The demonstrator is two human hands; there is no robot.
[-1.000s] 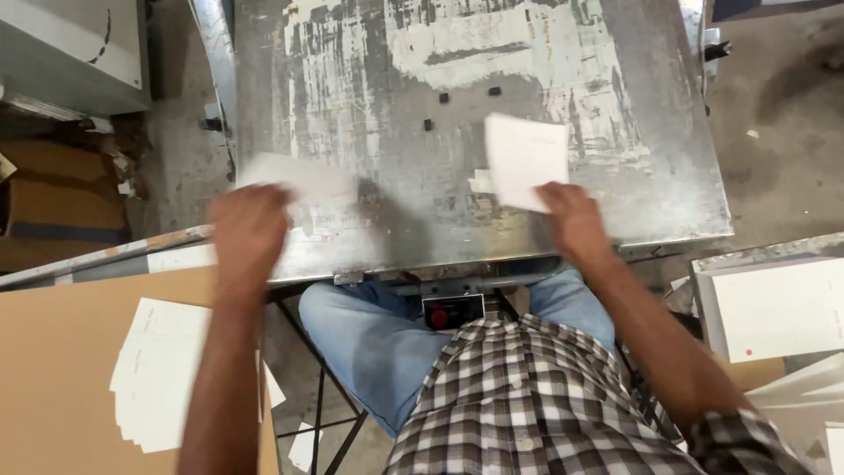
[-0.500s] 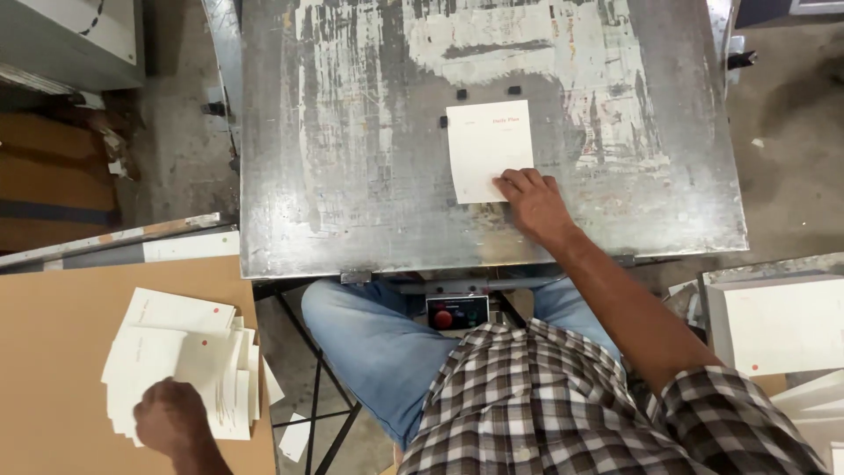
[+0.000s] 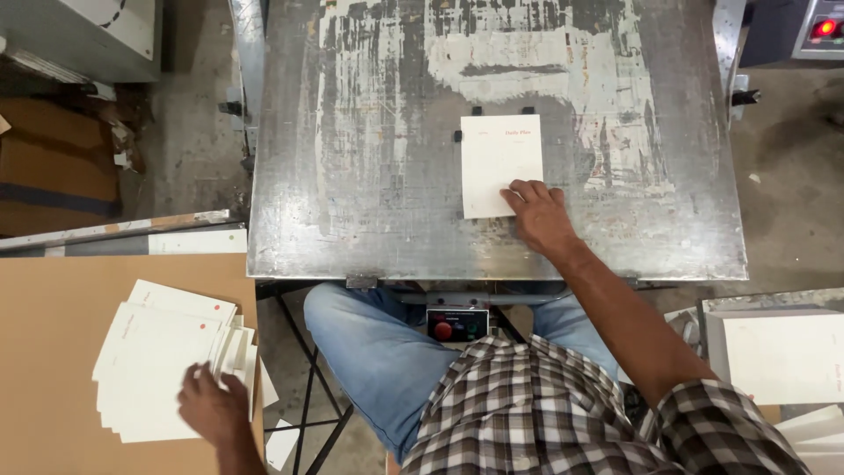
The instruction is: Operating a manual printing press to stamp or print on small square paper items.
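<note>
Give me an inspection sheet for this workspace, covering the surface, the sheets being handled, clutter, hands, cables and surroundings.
Surface: worn grey metal table, scratched, with pale patches.
Job's things: one white card lies flat against small black stops on the table; a fanned stack of white cards lies on a brown board to the left.
Clutter: cardboard scraps on the floor at left.
Hands: right hand presses the card's lower right corner; left hand rests on the stack.
Cables: nothing seen.
Surroundings: control box with a red button under the table edge; more white sheets at right; concrete floor.
</note>
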